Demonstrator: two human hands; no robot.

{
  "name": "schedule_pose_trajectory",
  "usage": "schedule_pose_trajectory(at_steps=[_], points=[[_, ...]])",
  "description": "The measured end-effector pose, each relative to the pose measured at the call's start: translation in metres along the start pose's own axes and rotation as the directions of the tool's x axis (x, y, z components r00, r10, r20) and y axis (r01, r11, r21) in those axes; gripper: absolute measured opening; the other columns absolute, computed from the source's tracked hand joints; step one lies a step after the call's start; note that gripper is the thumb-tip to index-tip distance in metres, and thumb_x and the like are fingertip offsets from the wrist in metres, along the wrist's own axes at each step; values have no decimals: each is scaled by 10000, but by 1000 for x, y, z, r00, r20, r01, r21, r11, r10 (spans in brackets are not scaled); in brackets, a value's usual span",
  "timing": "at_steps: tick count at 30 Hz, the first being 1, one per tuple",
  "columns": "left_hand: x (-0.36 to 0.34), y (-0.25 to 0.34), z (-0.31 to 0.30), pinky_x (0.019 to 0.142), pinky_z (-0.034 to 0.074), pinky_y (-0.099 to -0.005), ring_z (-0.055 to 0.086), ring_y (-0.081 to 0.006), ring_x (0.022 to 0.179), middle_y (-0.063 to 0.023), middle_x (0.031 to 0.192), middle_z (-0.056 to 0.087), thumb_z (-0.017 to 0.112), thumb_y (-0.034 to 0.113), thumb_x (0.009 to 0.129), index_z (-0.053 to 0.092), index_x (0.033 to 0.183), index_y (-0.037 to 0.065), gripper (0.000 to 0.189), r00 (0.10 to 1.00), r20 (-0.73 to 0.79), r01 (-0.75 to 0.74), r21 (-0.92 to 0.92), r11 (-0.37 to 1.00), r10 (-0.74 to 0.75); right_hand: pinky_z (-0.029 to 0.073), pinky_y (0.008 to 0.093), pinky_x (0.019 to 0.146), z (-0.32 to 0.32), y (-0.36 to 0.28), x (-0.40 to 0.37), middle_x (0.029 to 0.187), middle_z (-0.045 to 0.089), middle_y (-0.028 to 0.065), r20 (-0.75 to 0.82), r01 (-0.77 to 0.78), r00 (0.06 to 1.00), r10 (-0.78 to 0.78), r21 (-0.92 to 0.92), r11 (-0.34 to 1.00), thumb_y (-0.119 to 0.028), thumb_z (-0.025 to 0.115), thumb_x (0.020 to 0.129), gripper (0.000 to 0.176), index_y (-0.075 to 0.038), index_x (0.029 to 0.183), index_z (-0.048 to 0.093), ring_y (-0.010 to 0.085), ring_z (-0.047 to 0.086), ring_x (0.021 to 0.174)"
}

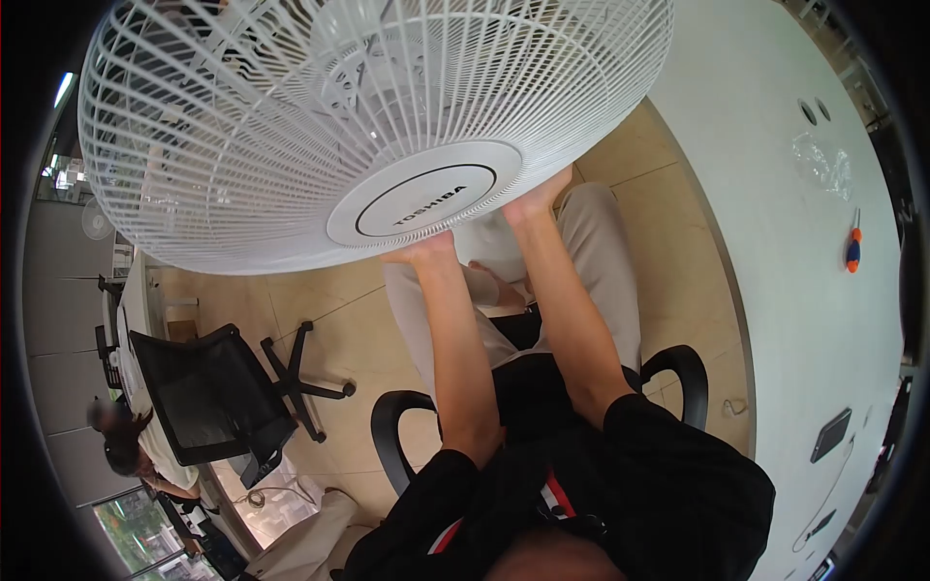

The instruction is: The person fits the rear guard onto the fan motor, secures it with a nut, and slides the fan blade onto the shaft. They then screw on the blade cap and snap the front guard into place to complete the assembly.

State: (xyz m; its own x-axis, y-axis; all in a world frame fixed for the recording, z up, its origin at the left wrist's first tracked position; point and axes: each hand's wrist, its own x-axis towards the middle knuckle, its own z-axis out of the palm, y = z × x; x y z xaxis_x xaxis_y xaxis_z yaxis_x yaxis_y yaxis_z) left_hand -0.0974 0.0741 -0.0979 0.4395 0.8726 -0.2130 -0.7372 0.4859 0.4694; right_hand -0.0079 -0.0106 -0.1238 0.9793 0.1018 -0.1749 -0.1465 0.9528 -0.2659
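A large white fan (426,201) with a wire grille and a round TOSHIBA centre plate fills the top of the head view, tilted in front of my lap. My left hand (426,249) reaches behind the lower part of the grille; its fingers are hidden by the fan. To the right of it, my right hand (539,198) also goes up behind the grille, with its fingers out of sight. Both wrists touch or nearly touch the fan's lower edge. Whether the fingers grip it cannot be made out.
On the right, a white table (775,320) bears a screwdriver (853,250), clear plastic wrap (821,167) and a phone (831,435) with a cable. A black office chair (208,392) stands at the left. Another person (145,450) is at a desk at the lower left.
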Motion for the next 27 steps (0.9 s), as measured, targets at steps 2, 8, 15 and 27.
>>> schedule_pose_trajectory(at_steps=[2, 8, 15, 27], points=[[-3, -4, -5, 1071, 474, -555, 538, -382, 1301, -136, 1450, 542, 286, 592, 998, 519, 1437, 89, 707, 999, 41, 12, -30, 999, -10, 521, 340, 959, -1, 1, 1, 1332, 593, 46, 12, -6, 1000, 6, 17, 1000, -472, 320, 1057, 537, -93, 1381, 521, 221, 596, 1175], [-11, -10, 3, 1066, 475, -544, 545, -365, 1293, -129, 1431, 559, 319, 647, 968, 554, 1405, 91, 745, 997, -5, 78, -45, 996, -79, 541, 320, 913, -5, 4, 2, 1254, 639, 48, -49, -2, 999, 5, 62, 998, -433, 328, 1059, 504, -81, 1332, 565, 206, 630, 1106], [-4, -10, 8, 1044, 489, -545, 570, -359, 1249, -119, 1376, 597, 353, 676, 941, 592, 1359, 101, 750, 982, -142, 118, -49, 992, -124, 558, 317, 877, -8, 10, 5, 1211, 656, 64, -88, -9, 996, 16, 73, 997, -392, 338, 1051, 480, -66, 1306, 582, 203, 652, 1056], [11, -5, -12, 1044, 486, -571, 536, -380, 1292, -128, 1449, 539, 286, 588, 1004, 523, 1434, 107, 687, 995, 29, 97, -50, 994, -96, 530, 338, 936, 0, -2, -5, 1277, 624, 69, -138, 9, 990, -27, -129, 992, -386, 341, 1042, 483, -63, 1318, 571, 217, 614, 1145]])
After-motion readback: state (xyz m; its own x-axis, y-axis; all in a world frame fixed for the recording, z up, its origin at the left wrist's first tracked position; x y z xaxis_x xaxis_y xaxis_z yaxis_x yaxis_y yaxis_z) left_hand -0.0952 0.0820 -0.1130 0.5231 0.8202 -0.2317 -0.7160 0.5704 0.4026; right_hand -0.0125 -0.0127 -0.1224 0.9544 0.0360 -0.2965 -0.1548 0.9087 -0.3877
